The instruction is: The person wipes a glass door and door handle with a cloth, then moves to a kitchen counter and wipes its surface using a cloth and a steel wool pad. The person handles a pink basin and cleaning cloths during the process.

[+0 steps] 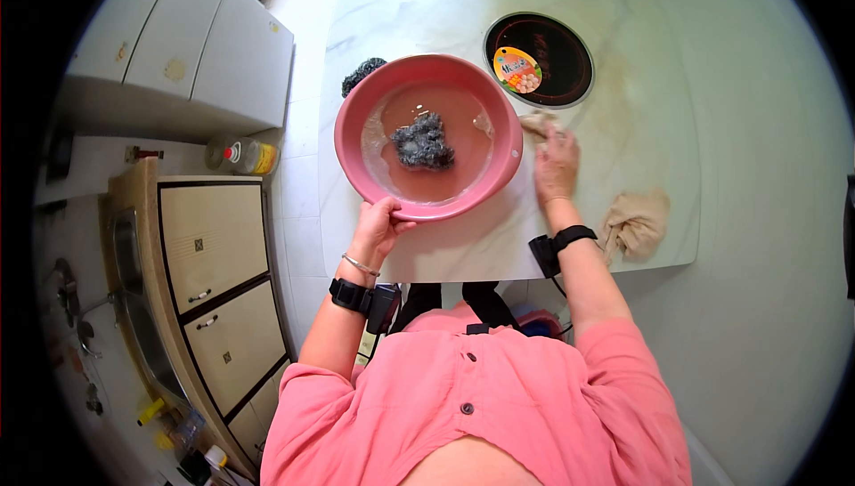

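My left hand (379, 229) grips the near rim of a pink plastic basin (344, 145), thumb over the edge. Water stands in the basin, with a dark grey scouring pad (424, 142) of coarse mesh in the middle. My right hand (556, 164) is just right of the basin, its fingers on a small beige cloth (540, 121) on the marble-patterned table. Whether the fingers are closed on that cloth is blurred. A second dark scouring pad (361, 75) lies against the basin's far left side. A larger crumpled beige cloth (636, 222) lies near the table's right front corner.
A round black glass cooktop (568, 59) with an orange printed label (516, 69) is set in the table (427, 256) beyond my right hand. Cabinets with a sink (125, 235) stand left across a tiled floor; a plastic oil bottle (252, 155) lies behind them. A wall rises at right.
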Motion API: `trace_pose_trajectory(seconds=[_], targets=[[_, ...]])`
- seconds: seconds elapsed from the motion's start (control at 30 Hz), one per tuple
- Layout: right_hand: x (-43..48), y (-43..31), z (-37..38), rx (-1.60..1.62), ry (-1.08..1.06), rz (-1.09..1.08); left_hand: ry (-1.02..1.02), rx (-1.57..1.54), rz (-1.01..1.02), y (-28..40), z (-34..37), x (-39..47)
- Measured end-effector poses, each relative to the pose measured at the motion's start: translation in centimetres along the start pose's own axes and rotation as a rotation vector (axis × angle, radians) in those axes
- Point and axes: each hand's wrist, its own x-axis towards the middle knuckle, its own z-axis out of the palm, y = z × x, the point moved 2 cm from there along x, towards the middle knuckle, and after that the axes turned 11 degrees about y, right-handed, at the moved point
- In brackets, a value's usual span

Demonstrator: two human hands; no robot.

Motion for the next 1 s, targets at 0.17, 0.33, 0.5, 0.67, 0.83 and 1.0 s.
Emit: trace_pose_trajectory(seconds=[0.17, 0.33, 0.5, 0.67, 0.83, 1.0], targets=[[-2.6, -6.2, 0.2, 0.323, 0.042, 0.01, -0.039, -0.024, -0.067, 0.7, -2.8, 2.2], [-4.9, -7.1, 0.4, 0.45, -0.115, 0.03, -0.057, -0.008, -0.055, 3.1, -5.5, 1.1], [-4.7, -2.7, -1.9, 0.066, 0.111, 0.243, 0.024, -0.026, -0.039, 5.9, -11.6, -1.9], [-4.9, -3.4, -2.0, -0.08, 0.12, 0.12, 0.017, 0.109, 0.126, 7.0, -17.3, -3.0], [-5.9, -12.1, 1.8, -0.035, 0.071, -0.019, 0.152, -0.058, 0.078, 7.7, -22.0, -4.7], [-8.8, -21.8, 3.1, 0.078, 0.006, -0.075, 0.235, -0.116, 0.123, 9.0, -26.5, -6.9]])
